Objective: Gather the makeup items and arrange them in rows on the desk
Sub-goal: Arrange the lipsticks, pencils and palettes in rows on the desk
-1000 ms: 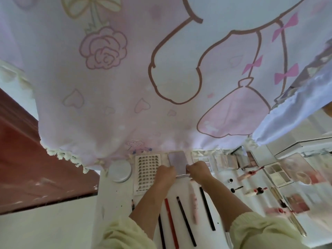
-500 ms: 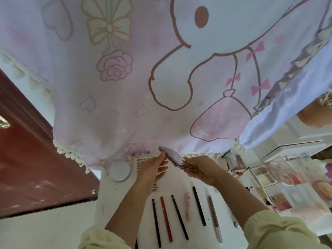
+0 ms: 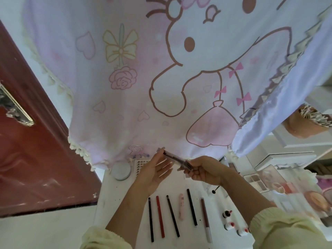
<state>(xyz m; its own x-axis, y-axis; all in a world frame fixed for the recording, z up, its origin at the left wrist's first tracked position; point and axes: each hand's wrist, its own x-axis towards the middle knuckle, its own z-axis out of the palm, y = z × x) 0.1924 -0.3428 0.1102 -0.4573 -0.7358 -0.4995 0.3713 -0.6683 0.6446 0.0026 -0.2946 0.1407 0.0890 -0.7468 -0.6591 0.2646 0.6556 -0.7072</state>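
I hold a flat makeup palette [image 3: 173,157] edge-on in the air above the white desk [image 3: 111,200]. My right hand [image 3: 204,170] grips its near end. My left hand [image 3: 155,169] is spread flat, fingers straight, with the fingertips touching the palette's far end. Below my hands several pencils [image 3: 159,216] and a pink tube [image 3: 181,206] lie side by side in a row, with a dark red liner pen [image 3: 205,220] at the right end. A white grid tray [image 3: 141,163] and a round white compact [image 3: 121,170] sit at the desk's back edge.
A pink cartoon curtain [image 3: 161,78] hangs over the desk's back edge. A red-brown door [image 3: 36,159] stands on the left. Small bottles [image 3: 229,225], an eyeshadow palette [image 3: 256,182] and other blurred cosmetics lie to the right.
Both hands have lifted the palette off the desk's back row and tilted it edge-on. The left hand has opened flat beside it. The camera has tipped upward.
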